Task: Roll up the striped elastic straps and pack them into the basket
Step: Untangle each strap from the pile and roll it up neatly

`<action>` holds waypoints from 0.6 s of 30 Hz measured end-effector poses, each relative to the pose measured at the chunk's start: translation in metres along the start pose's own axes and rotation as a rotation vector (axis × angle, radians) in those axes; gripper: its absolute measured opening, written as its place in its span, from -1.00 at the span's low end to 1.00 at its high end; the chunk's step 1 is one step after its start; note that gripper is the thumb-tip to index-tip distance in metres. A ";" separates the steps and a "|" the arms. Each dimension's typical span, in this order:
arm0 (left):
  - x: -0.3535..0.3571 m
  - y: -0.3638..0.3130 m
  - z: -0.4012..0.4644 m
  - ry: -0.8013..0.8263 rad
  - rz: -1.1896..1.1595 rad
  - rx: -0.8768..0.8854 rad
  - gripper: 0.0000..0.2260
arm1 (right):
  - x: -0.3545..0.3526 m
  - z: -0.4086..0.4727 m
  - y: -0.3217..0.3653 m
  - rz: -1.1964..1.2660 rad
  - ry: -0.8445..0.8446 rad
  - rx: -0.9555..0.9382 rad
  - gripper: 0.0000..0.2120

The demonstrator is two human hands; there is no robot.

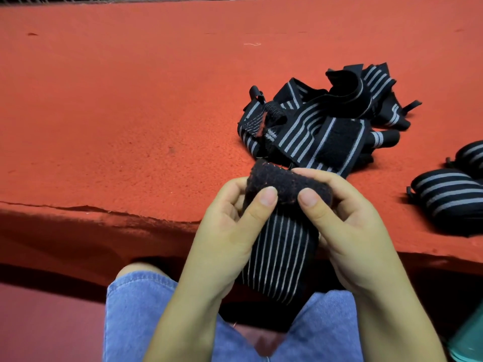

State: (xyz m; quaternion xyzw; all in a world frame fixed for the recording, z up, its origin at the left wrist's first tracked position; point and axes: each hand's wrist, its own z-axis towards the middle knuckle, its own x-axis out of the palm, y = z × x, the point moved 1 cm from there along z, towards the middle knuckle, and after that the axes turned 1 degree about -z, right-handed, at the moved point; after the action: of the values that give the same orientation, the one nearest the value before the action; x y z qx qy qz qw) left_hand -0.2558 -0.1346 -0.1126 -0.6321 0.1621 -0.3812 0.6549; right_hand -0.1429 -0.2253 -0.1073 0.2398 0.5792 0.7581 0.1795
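I hold a black strap with thin white stripes (281, 254) over my lap, its fuzzy black end curled over at the top. My left hand (230, 226) pinches that end from the left, thumb on the fuzzy fold. My right hand (347, 226) pinches it from the right, thumb on top. The strap's free length hangs down between my wrists. A loose heap of unrolled striped straps (318, 126) lies on the red surface just beyond my hands. Two rolled straps (452, 199) sit at the right edge. A teal object (470, 338), perhaps the basket, shows at the bottom right corner.
The red carpeted platform (130, 100) stretches wide to the left and back, with its front edge (104, 212) running just before my hands. My knees in blue denim shorts (136, 309) are below. A wire fence runs along the far top edge.
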 end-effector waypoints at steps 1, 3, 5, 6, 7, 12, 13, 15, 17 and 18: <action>0.000 0.000 0.000 0.015 0.022 0.007 -0.65 | 0.001 0.000 0.001 0.023 -0.004 -0.011 -0.53; 0.000 0.002 0.000 0.033 0.067 0.000 -0.67 | 0.002 -0.001 0.004 0.050 -0.034 -0.033 -0.60; -0.001 0.003 0.000 0.041 0.075 -0.025 -0.72 | 0.002 -0.001 0.007 0.080 -0.089 -0.052 -0.66; -0.002 0.005 0.000 0.050 0.080 -0.039 -0.73 | 0.002 -0.001 0.009 0.091 -0.113 -0.064 -0.65; -0.003 0.006 0.000 0.067 0.095 -0.052 -0.75 | 0.002 -0.001 0.009 0.095 -0.129 -0.081 -0.64; -0.002 0.008 0.000 0.095 0.141 -0.066 -0.82 | 0.001 0.000 0.005 0.090 -0.193 -0.124 -0.66; -0.002 0.008 0.001 0.079 0.130 -0.058 -0.84 | 0.001 -0.001 0.005 0.069 -0.197 -0.132 -0.67; -0.002 0.008 0.001 0.057 0.118 -0.046 -0.85 | 0.002 -0.001 0.004 0.020 -0.191 -0.147 -0.67; -0.002 0.008 0.001 0.042 0.109 -0.045 -0.85 | 0.003 -0.001 0.003 -0.018 -0.181 -0.162 -0.65; -0.002 0.008 0.001 0.038 0.107 -0.043 -0.84 | 0.004 -0.001 0.002 -0.039 -0.175 -0.172 -0.65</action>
State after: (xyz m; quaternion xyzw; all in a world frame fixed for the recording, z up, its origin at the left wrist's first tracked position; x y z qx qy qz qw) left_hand -0.2543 -0.1331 -0.1202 -0.6292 0.2164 -0.3540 0.6573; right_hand -0.1464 -0.2245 -0.1053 0.2775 0.4988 0.7775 0.2640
